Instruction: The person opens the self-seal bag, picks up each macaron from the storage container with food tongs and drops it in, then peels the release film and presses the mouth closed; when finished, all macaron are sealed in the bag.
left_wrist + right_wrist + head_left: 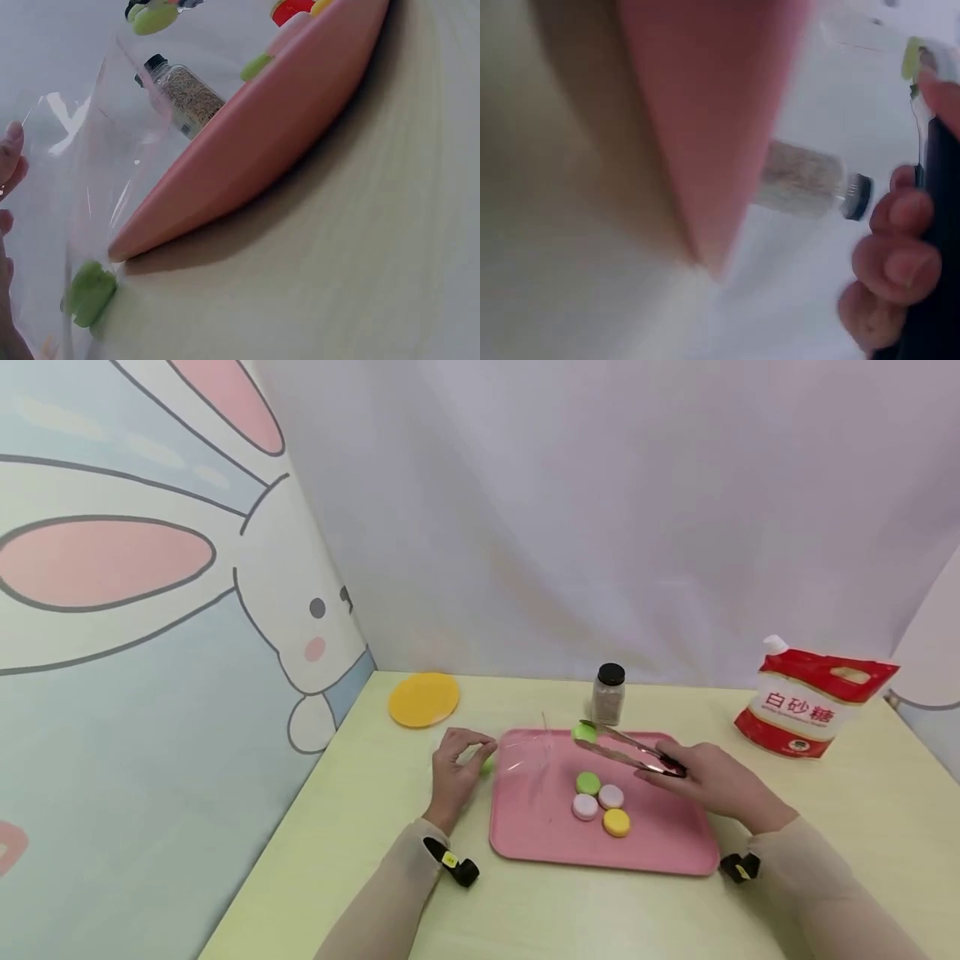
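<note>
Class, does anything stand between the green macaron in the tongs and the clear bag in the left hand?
Nothing visible does: in the head view, only open air lies between the held macaron and the bag. The jar stands beyond the tray, off that path. Which way the bag's mouth faces is hard to tell.

We've got shiny metal tongs [611,753], a glossy clear plastic bag [97,180] on the left, a smooth plastic-looking tray [667,835], and a slick plasticky sugar pouch [798,706] far right.

Red-and-white bag [813,700], large red characters 白砂糖 [799,706] on its front, smaller print beneath too tiny to read
</note>
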Available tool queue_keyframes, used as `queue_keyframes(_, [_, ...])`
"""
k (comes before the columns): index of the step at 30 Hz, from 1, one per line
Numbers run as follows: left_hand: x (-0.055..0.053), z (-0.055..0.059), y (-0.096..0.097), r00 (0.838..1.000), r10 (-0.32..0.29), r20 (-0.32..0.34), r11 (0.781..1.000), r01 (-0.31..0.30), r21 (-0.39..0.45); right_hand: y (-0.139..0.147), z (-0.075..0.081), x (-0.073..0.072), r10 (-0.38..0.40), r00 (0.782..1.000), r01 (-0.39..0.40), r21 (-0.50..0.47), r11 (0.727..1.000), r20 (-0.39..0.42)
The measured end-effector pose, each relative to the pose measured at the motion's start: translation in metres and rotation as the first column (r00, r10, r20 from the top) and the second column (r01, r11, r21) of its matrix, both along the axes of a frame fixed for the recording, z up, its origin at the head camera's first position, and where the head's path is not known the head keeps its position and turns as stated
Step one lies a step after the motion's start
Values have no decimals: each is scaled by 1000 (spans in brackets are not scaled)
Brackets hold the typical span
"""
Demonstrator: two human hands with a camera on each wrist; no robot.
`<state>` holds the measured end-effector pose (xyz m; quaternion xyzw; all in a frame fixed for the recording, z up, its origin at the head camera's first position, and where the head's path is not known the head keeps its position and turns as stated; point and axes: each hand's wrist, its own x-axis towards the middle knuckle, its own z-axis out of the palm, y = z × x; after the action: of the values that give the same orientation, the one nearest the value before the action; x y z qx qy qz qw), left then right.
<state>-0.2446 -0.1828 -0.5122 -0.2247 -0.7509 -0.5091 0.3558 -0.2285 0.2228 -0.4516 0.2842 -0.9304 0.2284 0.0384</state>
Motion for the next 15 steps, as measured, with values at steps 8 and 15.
queue_keyframes(8, [0, 1, 3, 998, 2, -58, 1000, -1, 9, -46, 43, -12, 59, 989, -75, 115, 991, 139])
queue_keyframes(15, [9, 19, 8, 994, -11, -113, 999, 17, 48, -70, 53, -24, 30, 984, -56, 143, 988, 176])
